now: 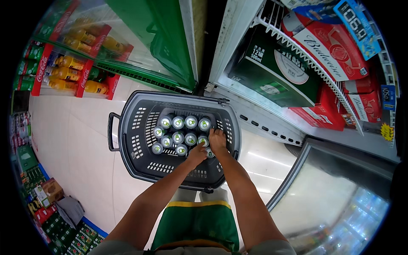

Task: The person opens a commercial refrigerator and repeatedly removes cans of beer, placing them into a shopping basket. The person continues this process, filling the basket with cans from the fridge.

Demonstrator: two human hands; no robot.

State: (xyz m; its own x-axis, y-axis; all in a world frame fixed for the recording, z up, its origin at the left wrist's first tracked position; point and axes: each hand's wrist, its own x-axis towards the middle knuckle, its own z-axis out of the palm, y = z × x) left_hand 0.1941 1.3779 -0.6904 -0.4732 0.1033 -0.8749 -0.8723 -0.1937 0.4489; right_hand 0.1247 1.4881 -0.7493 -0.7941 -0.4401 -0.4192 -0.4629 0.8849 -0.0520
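Observation:
A dark grey plastic shopping basket (178, 177) stands on the floor in front of me. Several upright drink cans (178, 122) with green pull tabs are grouped inside it. My left hand (197, 155) is at the front right of the group, its fingers at the near side of a can (203, 140). Reaching in beside the basket's right wall, my right hand (218, 140) has bent fingers next to the right-hand cans. Whether either hand grips a can is hidden by the fingers.
An open fridge at the upper right holds a green beer carton (274, 73) and red Budweiser cartons (334, 47). A glass door (318, 191) juts out at lower right. Bottle shelves (67, 73) stand upper left; stacked beer packs (83, 237) and boxes lie lower left.

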